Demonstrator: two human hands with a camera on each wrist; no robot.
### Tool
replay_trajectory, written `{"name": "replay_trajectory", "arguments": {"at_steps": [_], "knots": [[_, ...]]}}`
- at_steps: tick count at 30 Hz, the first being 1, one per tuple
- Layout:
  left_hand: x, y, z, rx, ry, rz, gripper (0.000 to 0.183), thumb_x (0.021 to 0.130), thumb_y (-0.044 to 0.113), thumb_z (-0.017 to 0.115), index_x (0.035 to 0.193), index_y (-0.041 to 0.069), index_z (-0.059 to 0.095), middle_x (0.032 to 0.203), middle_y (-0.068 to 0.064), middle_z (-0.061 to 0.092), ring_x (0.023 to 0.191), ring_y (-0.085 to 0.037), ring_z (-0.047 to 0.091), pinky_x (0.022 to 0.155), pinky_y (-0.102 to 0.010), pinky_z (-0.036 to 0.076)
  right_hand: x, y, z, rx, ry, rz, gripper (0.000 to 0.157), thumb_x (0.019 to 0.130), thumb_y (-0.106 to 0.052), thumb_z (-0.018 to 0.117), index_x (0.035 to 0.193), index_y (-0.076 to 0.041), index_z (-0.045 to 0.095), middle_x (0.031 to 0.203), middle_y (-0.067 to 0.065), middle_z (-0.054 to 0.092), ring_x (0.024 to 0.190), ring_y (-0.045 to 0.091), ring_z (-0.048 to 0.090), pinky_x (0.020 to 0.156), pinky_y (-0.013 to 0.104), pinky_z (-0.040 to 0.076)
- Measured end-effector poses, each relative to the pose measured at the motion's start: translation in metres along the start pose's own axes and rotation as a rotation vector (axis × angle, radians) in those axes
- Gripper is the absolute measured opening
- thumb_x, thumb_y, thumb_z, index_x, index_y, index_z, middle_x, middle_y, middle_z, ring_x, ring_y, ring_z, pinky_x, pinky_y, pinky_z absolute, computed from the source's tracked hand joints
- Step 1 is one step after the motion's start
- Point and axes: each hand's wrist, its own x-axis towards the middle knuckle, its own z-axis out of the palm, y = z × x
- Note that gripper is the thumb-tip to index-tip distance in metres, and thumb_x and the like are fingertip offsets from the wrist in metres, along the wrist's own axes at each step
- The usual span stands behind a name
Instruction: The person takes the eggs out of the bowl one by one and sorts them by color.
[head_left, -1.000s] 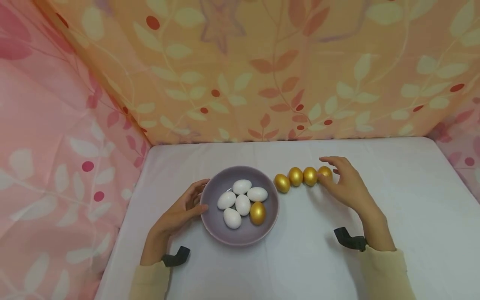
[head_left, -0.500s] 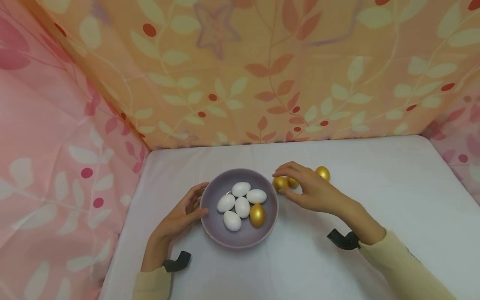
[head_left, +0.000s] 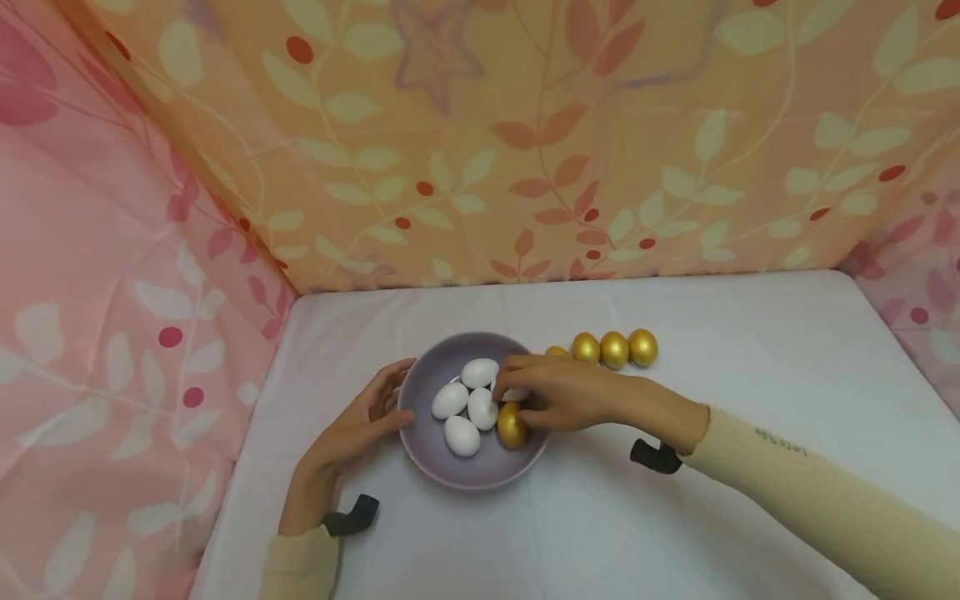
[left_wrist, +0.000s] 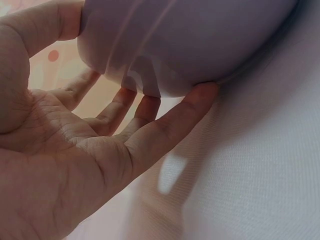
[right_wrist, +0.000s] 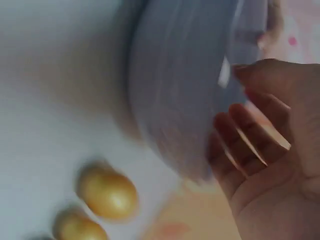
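Observation:
A purple-grey bowl (head_left: 427,467) stands on the white table, holding several white eggs (head_left: 462,436) and one gold egg (head_left: 512,427). My left hand (head_left: 356,427) holds the bowl's left side, thumb at the rim and fingertips against the outer wall, as the left wrist view (left_wrist: 75,150) also shows. Over the bowl's right part reaches my right hand (head_left: 558,392), its fingers loosely bent above a white egg and thumb near the gold egg. The right wrist view shows nothing in that palm (right_wrist: 270,190); the bowl wall hides some fingertips.
A row of several gold eggs (head_left: 614,350) lies behind and right of the bowl, the leftmost partly hidden by my right hand. Patterned cloth walls (head_left: 465,167) rise behind and beside the white table (head_left: 600,517). Dark wrist-camera mounts (head_left: 352,515) stick out from both wrists.
My right hand has moved left, from the right end of the gold egg row past its left end, and over the bowl. The left hand stays at the bowl.

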Motion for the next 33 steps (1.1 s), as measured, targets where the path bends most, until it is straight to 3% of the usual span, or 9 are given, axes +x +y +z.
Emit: {"name": "replay_trajectory", "arguments": {"at_steps": [4, 9, 16, 19, 25, 33], "knots": [[0.000, 0.002, 0.000, -0.011, -0.001, -0.004, 0.074, 0.102, 0.004, 0.065, 0.165, 0.020, 0.029, 0.165, -0.016, 0.035, 0.145, -0.020, 0.046, 0.105, -0.029, 0.052, 0.012, 0.000, 0.008, 0.034, -0.116, 0.011, 0.028, 0.093, -0.006, 0.071, 0.120, -0.014, 0.073, 0.120, -0.002, 0.068, 0.110, 0.016, 0.062, 0.099, 0.031, 0.052], [0.000, 0.000, -0.001, -0.001, -0.005, -0.019, 0.074, 0.102, 0.005, 0.065, 0.164, 0.022, 0.029, 0.166, -0.015, 0.035, 0.147, -0.022, 0.044, 0.105, -0.029, 0.051, 0.019, -0.005, 0.010, -0.019, -0.225, 0.050, 0.028, 0.091, -0.003, 0.071, 0.115, -0.019, 0.076, 0.116, -0.008, 0.071, 0.111, 0.011, 0.060, 0.101, 0.033, 0.051], [0.003, -0.001, -0.003, 0.022, -0.001, -0.024, 0.073, 0.102, 0.006, 0.065, 0.164, 0.023, 0.031, 0.166, -0.013, 0.036, 0.152, -0.029, 0.040, 0.108, -0.025, 0.049, 0.026, -0.009, 0.005, -0.050, -0.350, 0.102, 0.028, 0.091, -0.001, 0.073, 0.109, -0.021, 0.077, 0.111, -0.008, 0.071, 0.103, 0.010, 0.060, 0.100, 0.034, 0.050], [0.003, 0.000, -0.003, 0.019, -0.002, -0.030, 0.073, 0.102, 0.007, 0.066, 0.164, 0.024, 0.031, 0.167, -0.012, 0.035, 0.154, -0.034, 0.036, 0.108, -0.025, 0.049, 0.030, -0.011, 0.005, -0.067, -0.366, 0.082, 0.022, 0.090, -0.002, 0.074, 0.105, -0.017, 0.077, 0.104, -0.006, 0.069, 0.098, 0.010, 0.058, 0.096, 0.031, 0.050], [0.001, 0.001, -0.002, 0.016, 0.013, -0.027, 0.074, 0.101, 0.009, 0.067, 0.164, 0.023, 0.031, 0.167, -0.013, 0.036, 0.154, -0.038, 0.035, 0.108, -0.024, 0.049, 0.035, -0.014, 0.007, -0.031, -0.353, 0.081, 0.006, 0.092, -0.009, 0.073, 0.088, -0.014, 0.073, 0.075, -0.009, 0.054, 0.076, 0.009, 0.048, 0.074, 0.024, 0.042], [0.001, 0.000, -0.002, 0.008, 0.019, -0.034, 0.074, 0.101, 0.006, 0.066, 0.164, 0.023, 0.030, 0.167, -0.012, 0.035, 0.155, -0.035, 0.034, 0.109, -0.022, 0.047, 0.031, -0.016, 0.010, -0.063, -0.336, 0.086, 0.010, 0.095, -0.014, 0.075, 0.103, -0.018, 0.070, 0.095, -0.006, 0.061, 0.090, 0.010, 0.053, 0.088, 0.027, 0.045]]}}
